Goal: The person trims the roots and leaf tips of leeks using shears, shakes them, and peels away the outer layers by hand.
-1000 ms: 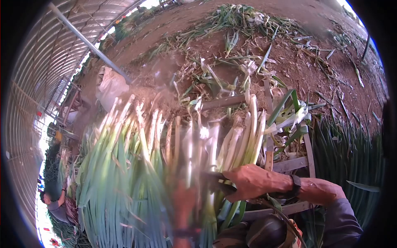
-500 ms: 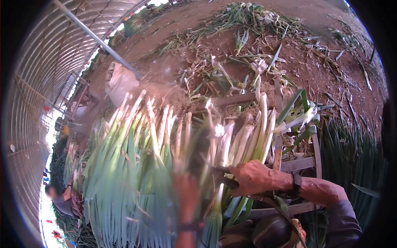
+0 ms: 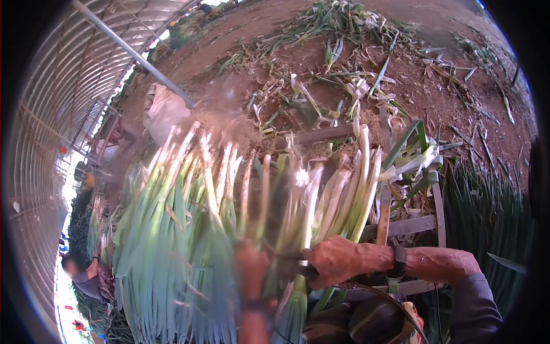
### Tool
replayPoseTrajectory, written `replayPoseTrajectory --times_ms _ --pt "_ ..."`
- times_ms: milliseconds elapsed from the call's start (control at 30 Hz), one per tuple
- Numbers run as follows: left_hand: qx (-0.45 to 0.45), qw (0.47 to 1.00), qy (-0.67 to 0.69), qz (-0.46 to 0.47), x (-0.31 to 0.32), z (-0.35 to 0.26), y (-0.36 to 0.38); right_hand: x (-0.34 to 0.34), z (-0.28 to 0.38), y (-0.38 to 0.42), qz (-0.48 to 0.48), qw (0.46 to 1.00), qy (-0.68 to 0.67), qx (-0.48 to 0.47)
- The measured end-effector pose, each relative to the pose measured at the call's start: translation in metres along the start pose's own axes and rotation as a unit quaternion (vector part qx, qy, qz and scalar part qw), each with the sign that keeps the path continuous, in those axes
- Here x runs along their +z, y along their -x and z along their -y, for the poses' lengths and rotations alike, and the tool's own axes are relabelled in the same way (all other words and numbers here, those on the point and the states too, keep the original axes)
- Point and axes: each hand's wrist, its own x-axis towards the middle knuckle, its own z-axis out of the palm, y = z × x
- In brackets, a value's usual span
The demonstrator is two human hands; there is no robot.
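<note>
A wide layer of long green onions (image 3: 166, 195) lies side by side, white stems and roots away from me, green leaves toward me. My right hand (image 3: 338, 261) is closed round a dark tool (image 3: 310, 270) at the lower part of the right-hand stems; the tool's far end is blurred. My left hand (image 3: 250, 266) is over the leaves left of it, smeared by motion, so its fingers and anything in them cannot be made out. Both wrists carry dark bands.
A metal frame (image 3: 409, 227) stands under the stems at the right. Leaf scraps (image 3: 344, 23) litter the brown soil. A pale sack (image 3: 166, 112) sits beyond the roots. Another person (image 3: 86, 281) is at the far left. More green leaves (image 3: 487, 212) lie at the right.
My right hand has moved slightly left and down with the dark tool. My left hand has shifted a little left and stays blurred.
</note>
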Motion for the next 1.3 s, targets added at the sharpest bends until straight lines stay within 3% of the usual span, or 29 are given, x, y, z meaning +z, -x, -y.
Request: replayPoseTrajectory --times_ms 267,400,500,567,633,700,800,867,1000,1100,1300 --pt "0.007 0.998 -0.024 0.05 -0.017 -0.023 0.002 -0.005 -0.025 -0.008 -0.084 0.995 -0.007 0.061" --pt "0.055 0.989 -0.092 0.101 -0.034 -0.036 0.0 -0.014 -0.033 -0.016 -0.069 0.992 0.0 0.104" --pt "-0.053 0.992 -0.031 0.112 -0.008 -0.024 -0.009 -0.019 -0.038 -0.02 -0.066 0.99 -0.009 0.126" --pt "0.091 0.994 -0.052 0.039 -0.006 -0.02 -0.006 -0.022 -0.04 -0.02 -0.086 0.989 -0.021 0.12" --pt "0.146 0.989 -0.034 -0.02 0.003 -0.015 -0.006 -0.022 -0.043 -0.022 -0.088 0.986 -0.02 0.14" --pt "0.112 0.992 0.02 -0.062 0.023 -0.006 -0.011 -0.022 -0.044 -0.022 -0.095 0.985 -0.018 0.145" --pt "0.118 0.993 0.004 0.001 0.026 -0.002 -0.002 -0.023 -0.046 -0.021 -0.106 0.984 -0.021 0.143" --pt "0.105 0.994 0.014 -0.015 0.027 -0.002 0.011 -0.023 -0.048 -0.022 -0.095 0.983 -0.031 0.154" --pt "0.085 0.992 0.056 0.075 -0.027 -0.041 0.032 -0.023 -0.048 -0.018 -0.098 0.986 -0.032 0.13" --pt "0.022 0.99 0.098 0.101 -0.023 -0.028 0.037 -0.026 -0.042 -0.015 -0.082 0.989 -0.055 0.114" --pt "0.041 0.991 0.101 0.076 -0.021 -0.021 0.045 -0.016 -0.044 -0.016 -0.111 0.987 0.008 0.114"
